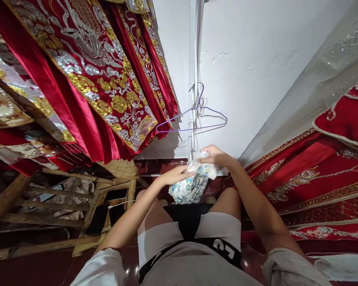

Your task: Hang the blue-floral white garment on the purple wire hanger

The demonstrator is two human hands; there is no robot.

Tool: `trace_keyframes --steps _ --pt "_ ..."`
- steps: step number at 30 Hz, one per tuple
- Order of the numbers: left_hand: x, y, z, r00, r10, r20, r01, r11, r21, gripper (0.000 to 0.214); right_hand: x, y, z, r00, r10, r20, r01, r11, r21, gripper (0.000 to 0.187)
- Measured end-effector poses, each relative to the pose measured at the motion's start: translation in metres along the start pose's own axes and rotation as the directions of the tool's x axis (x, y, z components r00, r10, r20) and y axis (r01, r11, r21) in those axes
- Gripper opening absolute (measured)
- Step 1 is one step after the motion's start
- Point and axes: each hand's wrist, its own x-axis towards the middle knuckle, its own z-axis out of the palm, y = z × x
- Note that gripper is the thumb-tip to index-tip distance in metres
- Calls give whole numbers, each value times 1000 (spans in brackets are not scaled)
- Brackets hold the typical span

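A bunched white cloth with a blue, green and yellow leafy print (186, 192) is held above my lap, between my knees. My left hand (177, 174) grips its left upper side, thumb and fingers pressed on the fabric. At the top right, my right hand (216, 157) has its curled fingers on a paler, slightly blurred part of the same cloth. Folds hide some of the fingertips. Just beyond my hands, a thin purple hanger (192, 130) hangs at the white wall with nothing on it.
Red embroidered garments with gold and silver (119, 101) hang on the left; more red beaded clothing (304, 174) hangs on the right. A bamboo stand (131, 190) at lower left carries dark phones (97, 218) and a white cable (119, 205). White wall (241, 35) lies ahead.
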Motion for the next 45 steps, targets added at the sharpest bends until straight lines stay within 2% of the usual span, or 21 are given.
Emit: trace_keyframes --steps 1,3,5,6,8,10,12,14,16,18,21,23,25,26,29,32,35,38,40,43,45 --pt "-5 -4 -3 999 -28 21 27 999 41 55 4 -1 -9 994 -32 -100 28 999 -43 24" --pt "-14 -11 -12 996 -86 -24 88 985 146 49 11 1 -28 945 -112 -308 81 990 -112 23" --pt "-23 -14 -23 984 -113 -139 140 968 207 45 17 8 -42 878 -171 -446 97 978 -184 21" --pt "-26 -13 -28 972 -108 -209 150 969 197 45 20 12 -46 866 -174 -470 82 974 -210 21" --pt "-27 -8 -36 932 -91 -350 134 986 99 49 26 21 -45 909 -133 -394 40 971 -236 30" --pt "-22 4 -40 893 -89 -441 82 996 -35 53 32 29 -32 984 -82 -158 44 973 -227 46" --pt "-14 19 -42 880 -86 -466 32 992 -122 55 40 37 -11 994 -85 74 100 967 -234 51" --pt "-8 35 -48 901 -60 -430 2 991 -136 54 48 43 6 982 -112 149 149 953 -263 36" --pt "-6 50 -60 920 -37 -391 -3 995 -102 51 54 46 11 991 -118 70 131 964 -230 21" --pt "-9 63 -78 925 -32 -380 8 998 -66 44 59 45 1 991 -101 -93 94 993 -73 19" --pt "-17 78 -110 943 -72 -325 80 997 12 40 66 38 -31 954 -69 -291 106 988 113 34" --pt "-20 81 -129 971 -109 -213 148 973 176 37 70 32 -52 935 -106 -340 117 993 11 52" --pt "-19 74 -142 977 -185 -111 214 892 397 28 75 30 -68 911 -200 -361 131 970 -207 63" --pt "-18 67 -147 965 -245 -94 258 829 495 25 77 30 -73 900 -247 -359 137 942 -306 59" --pt "-14 42 -154 899 -385 -209 418 608 675 19 80 39 -81 893 -313 -323 142 878 -458 32" --pt "-9 26 -153 868 -301 -396 495 450 743 10 73 49 -84 892 -298 -339 106 868 -486 33" --pt "-4 32 -148 874 -107 -474 474 398 785 26 58 52 -85 887 -266 -378 52 871 -489 32" --pt "3 52 -145 877 98 -471 389 431 814 37 41 48 -84 900 -210 -382 -1 875 -485 35" --pt "10 64 -147 886 190 -424 287 494 821 36 32 44 -77 923 -176 -342 -13 875 -484 39" --pt "24 70 -155 884 223 -410 160 680 716 36 22 40 -56 949 -180 -257 -2 815 -580 49" --pt "35 65 -160 870 189 -455 132 801 584 38 18 39 -42 958 -188 -215 -18 710 -704 67"
